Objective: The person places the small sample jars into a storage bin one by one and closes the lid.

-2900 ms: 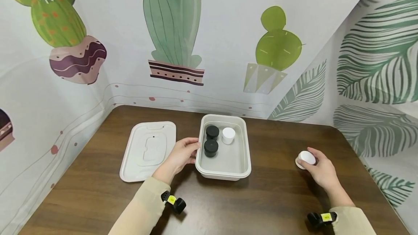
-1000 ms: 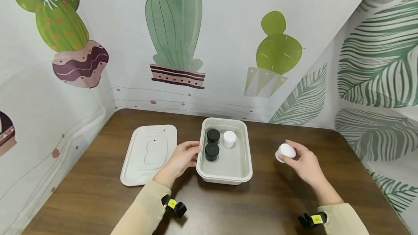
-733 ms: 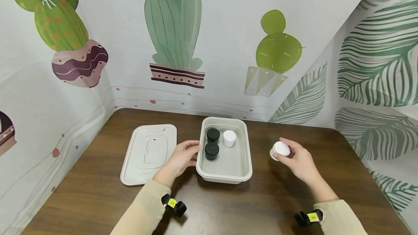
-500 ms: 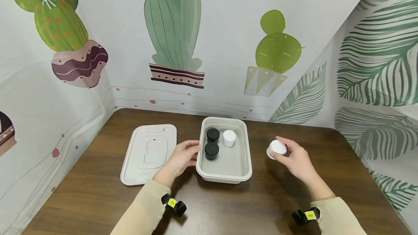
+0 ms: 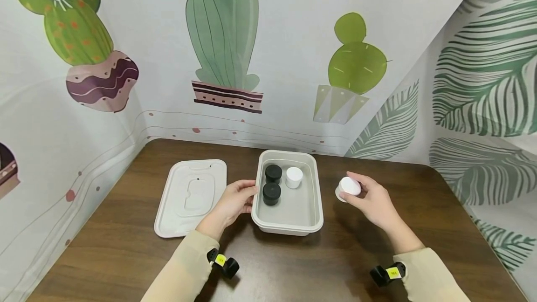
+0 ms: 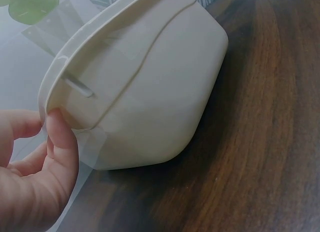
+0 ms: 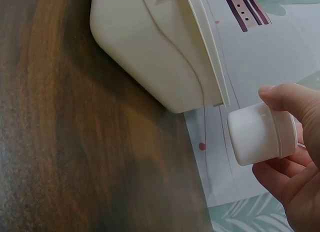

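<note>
1. Head view: left hand (image 5: 235, 199) grasps the left rim of the grey tray (image 5: 312, 220) on the tabletop (image 5: 335, 264); right hand (image 5: 371, 199) holds a white jar (image 5: 349, 186) just right of the tray.
2. Left wrist view: fingers (image 6: 62, 137) curl on the tray's (image 6: 150, 92) rim.
3. Right wrist view: fingers (image 7: 290, 99) pinch the jar (image 7: 260, 134) above the tabletop (image 7: 75, 167), beside the tray (image 7: 150, 47).
</note>
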The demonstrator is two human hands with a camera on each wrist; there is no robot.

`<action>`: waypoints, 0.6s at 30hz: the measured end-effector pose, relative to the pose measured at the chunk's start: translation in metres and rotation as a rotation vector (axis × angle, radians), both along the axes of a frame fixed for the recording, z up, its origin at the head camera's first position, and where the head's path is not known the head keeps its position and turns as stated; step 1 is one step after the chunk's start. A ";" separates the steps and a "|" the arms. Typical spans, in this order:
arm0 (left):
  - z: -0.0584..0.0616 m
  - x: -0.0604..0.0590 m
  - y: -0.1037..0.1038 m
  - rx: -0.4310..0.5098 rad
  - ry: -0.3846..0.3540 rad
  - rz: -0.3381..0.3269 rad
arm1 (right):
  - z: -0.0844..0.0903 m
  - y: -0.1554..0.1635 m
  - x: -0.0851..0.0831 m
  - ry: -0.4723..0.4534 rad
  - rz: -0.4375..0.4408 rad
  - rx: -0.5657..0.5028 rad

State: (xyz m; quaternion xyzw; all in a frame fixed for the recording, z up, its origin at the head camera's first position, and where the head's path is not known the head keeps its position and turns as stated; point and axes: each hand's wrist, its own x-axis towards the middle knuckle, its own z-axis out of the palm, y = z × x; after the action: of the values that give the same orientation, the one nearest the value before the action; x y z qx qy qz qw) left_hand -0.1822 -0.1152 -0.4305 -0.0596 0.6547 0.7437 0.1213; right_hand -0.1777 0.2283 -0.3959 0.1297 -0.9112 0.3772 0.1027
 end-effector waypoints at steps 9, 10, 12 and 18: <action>-0.001 -0.001 -0.001 -0.004 -0.003 -0.005 | 0.002 -0.008 -0.003 0.003 0.024 -0.020; -0.001 0.000 -0.001 -0.005 -0.003 -0.005 | 0.002 -0.009 -0.003 0.002 0.027 -0.023; 0.000 0.000 -0.001 -0.007 -0.002 -0.006 | 0.003 -0.011 -0.004 -0.001 0.031 -0.027; 0.002 0.001 -0.001 -0.008 -0.002 -0.010 | 0.006 -0.015 -0.006 0.001 0.045 -0.027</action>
State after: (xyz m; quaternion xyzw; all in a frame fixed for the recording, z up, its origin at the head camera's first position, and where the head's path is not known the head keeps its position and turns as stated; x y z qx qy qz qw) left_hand -0.1813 -0.1160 -0.4286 -0.0577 0.6579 0.7403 0.1256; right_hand -0.1839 0.2132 -0.3900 0.1491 -0.9027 0.3919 0.0964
